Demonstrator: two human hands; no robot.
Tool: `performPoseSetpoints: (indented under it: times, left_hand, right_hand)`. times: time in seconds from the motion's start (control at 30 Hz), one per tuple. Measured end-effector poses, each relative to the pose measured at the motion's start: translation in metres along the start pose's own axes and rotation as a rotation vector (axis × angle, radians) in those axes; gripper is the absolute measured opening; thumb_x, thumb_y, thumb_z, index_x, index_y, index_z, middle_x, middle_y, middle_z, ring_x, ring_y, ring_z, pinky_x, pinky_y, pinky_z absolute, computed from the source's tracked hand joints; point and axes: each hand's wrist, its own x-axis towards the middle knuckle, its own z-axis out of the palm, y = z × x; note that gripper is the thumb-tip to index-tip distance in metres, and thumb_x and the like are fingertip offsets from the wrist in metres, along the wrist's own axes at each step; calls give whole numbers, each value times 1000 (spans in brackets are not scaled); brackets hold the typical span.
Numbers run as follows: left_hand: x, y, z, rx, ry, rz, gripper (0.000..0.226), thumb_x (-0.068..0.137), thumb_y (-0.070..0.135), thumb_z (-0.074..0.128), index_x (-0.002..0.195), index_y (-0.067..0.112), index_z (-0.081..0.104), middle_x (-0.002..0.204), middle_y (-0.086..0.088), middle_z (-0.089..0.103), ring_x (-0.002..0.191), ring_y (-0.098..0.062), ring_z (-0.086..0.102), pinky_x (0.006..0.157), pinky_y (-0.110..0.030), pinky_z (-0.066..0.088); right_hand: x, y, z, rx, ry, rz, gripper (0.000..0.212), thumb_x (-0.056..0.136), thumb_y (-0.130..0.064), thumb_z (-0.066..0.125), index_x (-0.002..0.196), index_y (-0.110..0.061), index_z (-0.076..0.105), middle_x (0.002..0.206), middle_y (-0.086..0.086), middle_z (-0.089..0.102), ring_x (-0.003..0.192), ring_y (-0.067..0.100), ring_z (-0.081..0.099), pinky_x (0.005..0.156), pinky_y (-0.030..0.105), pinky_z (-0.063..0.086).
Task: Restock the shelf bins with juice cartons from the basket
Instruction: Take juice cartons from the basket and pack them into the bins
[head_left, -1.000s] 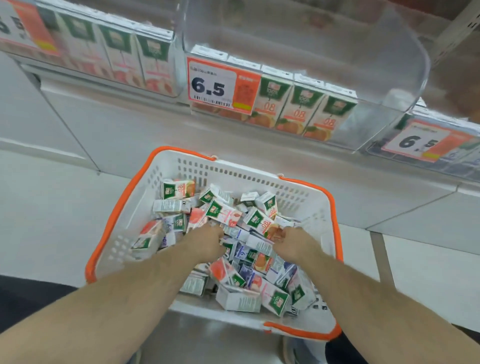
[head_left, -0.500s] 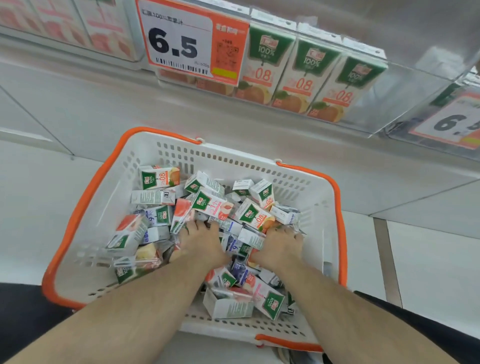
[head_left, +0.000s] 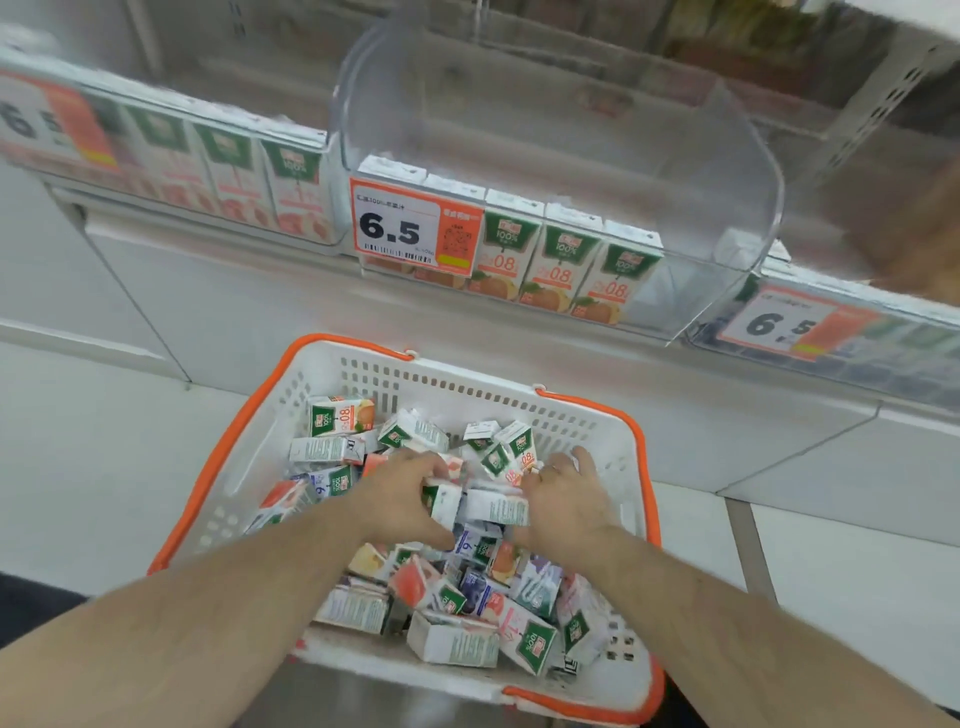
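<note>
Head view: left hand (head_left: 410, 493) grips a juice carton (head_left: 441, 501) in the basket (head_left: 467, 384); right hand (head_left: 566, 493), fingers spread, rests on cartons at 3 o'clock.

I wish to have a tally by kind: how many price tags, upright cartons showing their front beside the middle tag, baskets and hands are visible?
Orange-and-white price tags: 3
Upright green-and-orange juice cartons: 3
White plastic basket with orange rim: 1
Hands, left hand and right hand: 2
Total: 9
</note>
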Motion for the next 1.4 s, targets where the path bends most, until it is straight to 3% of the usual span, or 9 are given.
performPoseSetpoints:
  times: [0.2,0.3,0.47,0.63,0.77,0.9,1.03,1.2,1.4]
  left_hand:
    - [-37,43,-81,-424,83,-62,102,71,69,67,152,20,28,153,-2,37,133,-25,43,108,-42,37]
    - [-60,70,-117,-656,58,-9,71,80,63,63,132,16,55,103,-1,68,89,-17,62,83,-31,45]
    - [-91,99,-144,-918,79,82,41,84,53,64,96,14,62,70,-6,68,65,-20,63,72,-32,52]
    - [-101,100,-151,-971,73,127,95,48,75,75,125,20,59,117,-7,67,118,-29,61,99,-44,47]
    - [-102,97,-157,-1053,8,182,25,82,36,71,91,16,60,66,-1,68,65,-18,65,75,-36,51]
    - [-104,74,-172,-1088,-3,193,52,58,15,76,104,8,54,90,-13,51,75,-28,49,73,-38,45]
    - [-107,64,-176,-975,101,219,28,79,7,74,100,6,56,64,-10,58,52,-20,55,44,-21,43]
    - [-103,52,-176,-976,141,188,24,81,2,71,97,4,53,61,-12,61,51,-21,60,40,-20,46]
    - [-111,43,-180,-998,156,156,23,84,-6,67,98,7,54,57,-8,61,42,-18,57,36,-20,43]
  right_hand:
    - [-39,19,-87,996,-6,145,20,78,-35,70,90,-18,68,79,0,68,72,21,62,62,27,49]
    - [-59,19,-123,1481,26,187,12,68,-19,69,73,-12,61,67,7,59,64,23,54,66,37,45]
    - [-69,7,-159,1992,18,154,25,88,-6,48,108,1,61,80,16,67,64,28,66,62,33,46]
    - [-58,-7,-181,2126,58,98,30,84,12,37,104,2,57,87,16,65,78,33,63,66,38,50]
    - [-45,-13,-185,2152,54,94,39,80,17,36,110,3,57,95,19,63,74,29,65,60,36,57]
    - [-37,-15,-186,2195,33,51,38,82,16,35,108,1,58,92,19,63,75,31,63,61,38,56]
    - [-32,-17,-194,2302,6,-8,33,78,-1,48,108,-3,60,87,17,67,84,37,63,64,43,54]
    - [-24,-31,-201,2301,40,27,29,94,-30,49,109,-9,63,90,16,67,87,38,63,76,50,51]
    - [-23,-54,-215,2254,71,45,23,97,-25,51,101,-11,68,79,7,72,71,21,67,84,44,49]
